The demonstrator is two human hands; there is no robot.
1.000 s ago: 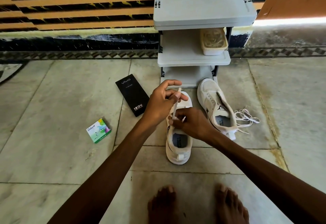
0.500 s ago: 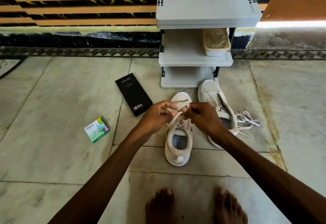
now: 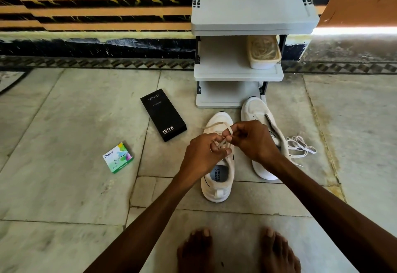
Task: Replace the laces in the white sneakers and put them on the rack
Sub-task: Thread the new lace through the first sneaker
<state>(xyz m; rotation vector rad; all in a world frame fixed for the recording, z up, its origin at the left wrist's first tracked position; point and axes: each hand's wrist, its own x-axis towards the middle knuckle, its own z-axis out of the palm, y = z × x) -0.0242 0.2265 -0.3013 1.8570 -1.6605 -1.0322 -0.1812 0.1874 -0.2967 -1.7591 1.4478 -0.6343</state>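
Hands meet over the near sneaker [image 3: 217, 178], which stands on the stone floor [image 3: 64, 186] just in front of the grey rack [image 3: 238, 72]. Left hand [image 3: 203, 154] and right hand [image 3: 253, 139] each pinch the beige lace [image 3: 217, 124] above the eyelets, fingers closed on it. Second sneaker [image 3: 257, 111] lies just beside, toe by the rack's base, loose white laces [image 3: 300, 147] trailing to its right.

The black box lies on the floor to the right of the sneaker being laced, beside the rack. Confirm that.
Not quite: the head view shows the black box on the floor to the left of the sneaker being laced, beside the rack. Both hands work that sneaker's lace.
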